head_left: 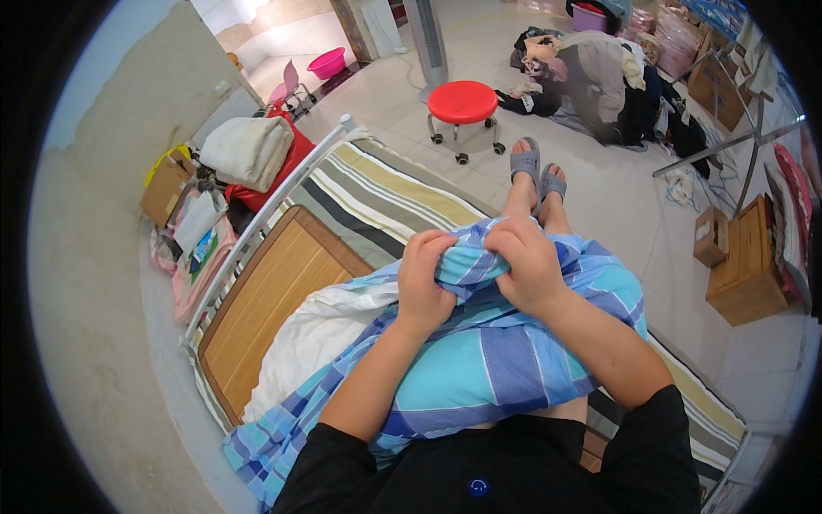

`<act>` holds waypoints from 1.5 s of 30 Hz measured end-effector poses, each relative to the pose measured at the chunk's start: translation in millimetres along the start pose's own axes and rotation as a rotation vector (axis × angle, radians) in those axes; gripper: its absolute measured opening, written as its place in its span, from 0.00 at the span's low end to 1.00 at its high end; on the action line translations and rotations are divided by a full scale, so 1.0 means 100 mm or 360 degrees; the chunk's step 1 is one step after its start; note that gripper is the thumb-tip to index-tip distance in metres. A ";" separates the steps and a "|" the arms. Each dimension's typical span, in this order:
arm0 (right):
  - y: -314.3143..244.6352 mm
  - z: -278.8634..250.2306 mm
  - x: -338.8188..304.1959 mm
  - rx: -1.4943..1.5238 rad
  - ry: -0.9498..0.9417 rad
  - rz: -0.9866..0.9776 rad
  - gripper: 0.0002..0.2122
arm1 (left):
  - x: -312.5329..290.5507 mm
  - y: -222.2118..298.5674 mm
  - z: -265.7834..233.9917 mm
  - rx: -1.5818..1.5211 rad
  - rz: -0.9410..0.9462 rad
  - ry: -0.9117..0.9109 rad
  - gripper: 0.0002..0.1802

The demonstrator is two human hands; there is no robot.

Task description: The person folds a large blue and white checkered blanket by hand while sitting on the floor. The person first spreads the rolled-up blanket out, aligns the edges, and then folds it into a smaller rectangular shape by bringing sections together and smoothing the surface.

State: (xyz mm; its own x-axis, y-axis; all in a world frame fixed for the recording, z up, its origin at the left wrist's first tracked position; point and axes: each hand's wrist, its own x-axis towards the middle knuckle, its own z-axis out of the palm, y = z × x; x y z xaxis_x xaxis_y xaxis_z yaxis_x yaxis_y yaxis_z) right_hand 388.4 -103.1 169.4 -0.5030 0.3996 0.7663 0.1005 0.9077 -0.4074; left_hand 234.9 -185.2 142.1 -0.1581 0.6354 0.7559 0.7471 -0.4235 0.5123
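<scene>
Across my lap lies a blue checked duvet cover, bunched up in folds. My left hand grips a gathered part of it, fingers curled round the cloth. Opposite, my right hand closes on the same bunch from the other side, its thumb turned inward. A rolled piece of the cloth spans the gap between both hands. To the left, a white quilt spills out beside the checked fabric and rests partly on a wooden board.
I sit on a bed with a striped sheet and a white metal rail. Ahead stands a red wheeled stool. A clothes heap covers the floor at far right. A wooden cabinet stands right; a folded white blanket lies beyond the rail.
</scene>
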 end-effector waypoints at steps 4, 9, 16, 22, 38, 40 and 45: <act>-0.10 -0.01 0.02 0.0083 0.0144 -0.0276 0.13 | 0.06 0.07 -0.06 -0.0009 0.0257 0.0041 0.26; -0.19 -0.02 -0.03 0.0033 0.0168 -0.0394 0.15 | -0.03 0.01 -0.09 0.0115 0.0342 -0.0027 0.22; -0.18 0.07 -0.06 0.0577 -0.0344 0.0311 0.17 | -0.11 -0.06 -0.15 0.0034 -0.0192 0.0234 0.15; -0.01 -0.09 0.06 0.0413 -0.0465 0.0333 0.18 | -0.13 0.00 -0.14 -0.0247 -0.0011 -0.0067 0.15; 0.31 -0.08 0.02 0.1783 -0.0186 0.1943 0.07 | 0.18 0.13 -0.35 0.0290 0.0336 -0.0341 0.10; 0.25 -0.10 0.06 0.1873 -0.0182 0.1947 0.07 | 0.20 0.09 -0.42 0.0555 0.0182 -0.0523 0.09; 0.23 -0.05 0.00 0.1522 -0.0388 0.1503 0.08 | 0.18 0.16 -0.61 0.0202 -0.0206 -0.0924 0.19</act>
State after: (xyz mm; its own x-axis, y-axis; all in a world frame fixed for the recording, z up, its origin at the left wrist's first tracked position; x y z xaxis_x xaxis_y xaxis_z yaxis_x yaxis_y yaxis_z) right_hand 395.3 -81.3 162.2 -0.7216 0.6899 -0.0583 -0.0905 -0.1775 -0.9800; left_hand 204.3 -219.5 188.6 0.0988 0.9400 0.3266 0.8221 -0.2620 0.5055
